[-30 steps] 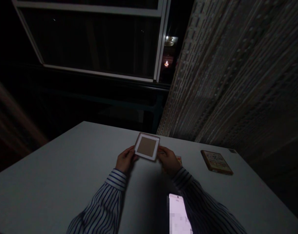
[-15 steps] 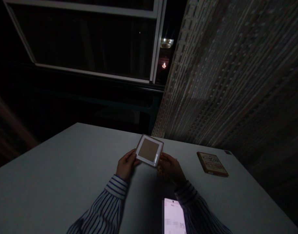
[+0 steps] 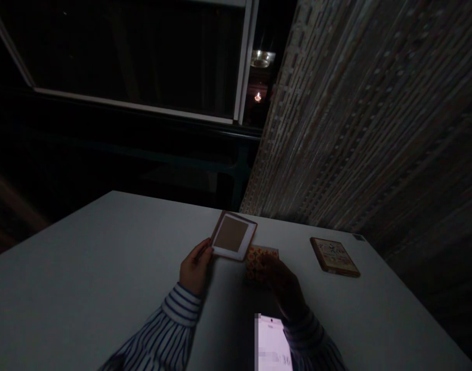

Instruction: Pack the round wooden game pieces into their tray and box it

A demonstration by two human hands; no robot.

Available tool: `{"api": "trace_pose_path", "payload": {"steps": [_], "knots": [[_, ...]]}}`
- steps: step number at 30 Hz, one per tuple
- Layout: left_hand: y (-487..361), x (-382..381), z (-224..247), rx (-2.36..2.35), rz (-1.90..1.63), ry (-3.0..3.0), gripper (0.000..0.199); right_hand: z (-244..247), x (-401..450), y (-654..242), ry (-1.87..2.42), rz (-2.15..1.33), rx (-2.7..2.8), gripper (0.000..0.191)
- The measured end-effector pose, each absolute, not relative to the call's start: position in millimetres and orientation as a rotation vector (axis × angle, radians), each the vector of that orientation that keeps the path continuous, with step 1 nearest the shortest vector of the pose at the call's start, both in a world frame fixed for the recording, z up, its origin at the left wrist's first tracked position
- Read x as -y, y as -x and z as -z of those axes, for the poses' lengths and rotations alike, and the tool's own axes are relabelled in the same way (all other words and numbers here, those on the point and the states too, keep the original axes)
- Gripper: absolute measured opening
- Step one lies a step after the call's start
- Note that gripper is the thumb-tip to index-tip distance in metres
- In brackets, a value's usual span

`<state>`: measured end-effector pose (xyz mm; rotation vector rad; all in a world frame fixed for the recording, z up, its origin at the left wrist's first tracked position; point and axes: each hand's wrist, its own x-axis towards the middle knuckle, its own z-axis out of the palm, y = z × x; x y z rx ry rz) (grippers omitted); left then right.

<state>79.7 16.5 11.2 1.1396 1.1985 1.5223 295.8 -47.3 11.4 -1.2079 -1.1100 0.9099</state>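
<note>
A square frame [image 3: 231,234] with a pale border and a brown centre is pinched at its left edge by my left hand [image 3: 195,267]. It is held tilted above the white table. Just right of it is a red and yellow patterned square piece [image 3: 255,263]. My right hand [image 3: 283,281] is over that piece's right side, its fingers bent and dark. Whether those fingers grip the piece or only touch it cannot be made out.
A lit phone [image 3: 272,342] lies near my right sleeve. A brown-edged picture box [image 3: 334,256] rests on the right of the white table [image 3: 143,232]. Behind stand a string curtain [image 3: 317,129] and a dark window [image 3: 143,62].
My right hand has let go of the frame and moved right and down to the patterned piece, which now shows more. My left hand still holds the frame.
</note>
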Motion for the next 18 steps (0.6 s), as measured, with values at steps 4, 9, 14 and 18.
{"api": "trace_pose_path", "payload": {"steps": [4,9,14,18], "knots": [[-78.2,-11.8,-12.3,-1.316,-1.523,-1.328,0.041,-10.9,48.5,-292.1,1.182,-0.975,1.053,0.042],[-79.3,-5.8,-13.9,-1.321,-1.503,-1.476,0.036,-13.4,48.8,-292.2,1.223,-0.93,1.058,0.041],[-81.0,-0.9,-15.5,-1.275,-1.548,-1.67,0.033,-20.6,51.3,-292.3,1.2,-0.983,1.063,0.039],[-81.3,-0.7,-13.3,-1.268,-1.619,-1.836,0.03,-23.6,52.9,-294.8,1.199,-0.956,1.072,0.04]]}}
